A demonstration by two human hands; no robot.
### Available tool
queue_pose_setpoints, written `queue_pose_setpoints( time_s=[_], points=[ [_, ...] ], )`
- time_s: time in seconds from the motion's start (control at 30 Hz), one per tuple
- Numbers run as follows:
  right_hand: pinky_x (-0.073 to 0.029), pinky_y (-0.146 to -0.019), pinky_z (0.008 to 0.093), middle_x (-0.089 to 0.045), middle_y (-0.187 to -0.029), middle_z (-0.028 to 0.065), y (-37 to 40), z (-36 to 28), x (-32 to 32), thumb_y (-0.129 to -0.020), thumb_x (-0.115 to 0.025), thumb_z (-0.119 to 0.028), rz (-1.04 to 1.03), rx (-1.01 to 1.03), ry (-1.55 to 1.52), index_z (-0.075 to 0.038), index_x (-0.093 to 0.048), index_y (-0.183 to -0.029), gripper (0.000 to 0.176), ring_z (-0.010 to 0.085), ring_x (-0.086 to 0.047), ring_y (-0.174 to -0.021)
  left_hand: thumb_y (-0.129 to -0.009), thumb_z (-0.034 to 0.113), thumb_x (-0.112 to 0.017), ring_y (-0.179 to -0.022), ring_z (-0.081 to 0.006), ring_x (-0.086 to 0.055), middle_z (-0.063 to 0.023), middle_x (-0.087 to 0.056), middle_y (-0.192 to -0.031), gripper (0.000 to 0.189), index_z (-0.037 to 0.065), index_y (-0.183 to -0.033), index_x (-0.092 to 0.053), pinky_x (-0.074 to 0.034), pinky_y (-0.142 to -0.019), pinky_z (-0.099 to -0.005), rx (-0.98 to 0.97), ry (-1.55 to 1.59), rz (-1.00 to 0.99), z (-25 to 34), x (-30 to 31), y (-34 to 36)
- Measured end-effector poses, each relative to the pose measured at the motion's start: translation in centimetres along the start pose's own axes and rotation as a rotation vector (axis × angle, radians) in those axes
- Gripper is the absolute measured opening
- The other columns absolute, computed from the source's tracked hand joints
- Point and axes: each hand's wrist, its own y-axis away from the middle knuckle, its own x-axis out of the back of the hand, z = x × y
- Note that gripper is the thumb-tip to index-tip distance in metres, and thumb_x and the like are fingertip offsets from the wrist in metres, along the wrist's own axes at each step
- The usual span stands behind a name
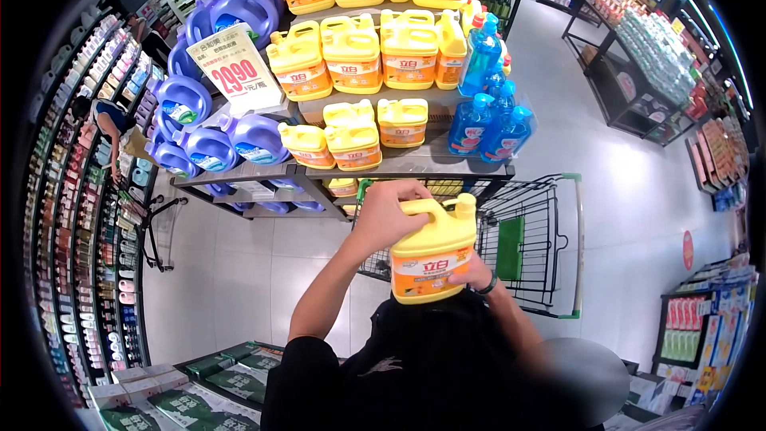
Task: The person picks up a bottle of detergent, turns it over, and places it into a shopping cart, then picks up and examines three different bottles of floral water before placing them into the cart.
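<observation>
A yellow jug of dish soap (435,241) with an orange and white label is held upright in front of my chest. The fingers of my left hand (391,219) are wrapped round its handle at the upper left. Low on the jug's right side, my right hand (474,273) grips it, thumb on the label and the other fingers hidden behind. Just beyond the jug stands a shopping cart (542,243) of dark wire with green trim. Similar yellow jugs (353,56) fill the tiered display ahead.
Purple detergent bottles (247,16) and a price sign (235,70) stand left on the display shelf (399,166), blue bottles (483,124) right. Stocked shelves (80,191) line the left, where another person (112,128) stands. Green boxes (207,403) lie near me at lower left.
</observation>
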Motion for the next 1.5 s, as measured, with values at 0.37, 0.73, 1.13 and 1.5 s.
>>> queue_pose_setpoints(
  time_s=[0.37, 0.73, 1.13, 1.5],
  points=[
    [-0.054, -0.096, 0.0348, -0.064, -0.128, 0.0147, 3.2, 0.6, -1.4, -0.085, -0.076, -0.019, 0.27, 0.103, -0.347, 0.004, -0.048, -0.136, 0.063, 0.0216, -0.066, -0.111, -0.09, 0.011, -0.074, -0.125, -0.0204, -0.055, -0.013, -0.054, -0.137, 0.07, 0.003, -0.149, -0.037, -0.045, -0.107, -0.0337, 0.269, 1.041, 0.213, -4.7, -9.3, 5.8],
    [-0.053, -0.096, 0.0344, -0.062, -0.128, 0.0151, 5.2, -2.6, -2.6, -0.092, -0.069, -0.024, 0.409, 0.072, -0.385, 0.004, -0.043, -0.139, 0.06, 0.0207, -0.064, -0.112, -0.094, 0.014, -0.072, -0.112, -0.0179, -0.064, -0.0114, -0.063, -0.124, 0.05, 0.002, -0.136, -0.05, -0.055, -0.095, -0.0331, 0.415, 1.142, 0.134, -3.5, -11.5, 7.2],
    [-0.054, -0.095, 0.0337, -0.061, -0.129, 0.0163, 5.6, -3.1, -2.5, -0.095, -0.067, -0.029, 0.383, 0.04, -0.384, 0.005, -0.043, -0.14, 0.061, 0.0207, -0.065, -0.112, -0.095, 0.014, -0.07, -0.112, -0.0183, -0.064, -0.0119, -0.063, -0.126, 0.049, 0.001, -0.138, -0.049, -0.055, -0.096, -0.0332, 0.426, 1.16, 0.161, -3.1, -11.9, 7.2],
    [-0.054, -0.099, 0.037, -0.06, -0.133, 0.0165, 5.2, -4.9, -2.7, -0.107, -0.044, -0.042, 0.527, 0.052, -0.45, 0.0, -0.044, -0.142, 0.055, 0.0235, -0.064, -0.117, -0.107, 0.053, -0.038, -0.122, -0.026, -0.062, -0.0168, -0.06, -0.136, 0.061, 0.003, -0.141, -0.047, -0.053, -0.102, -0.0393, 0.451, 1.278, 0.094, -1.7, -11.1, 5.6]
  ],
)
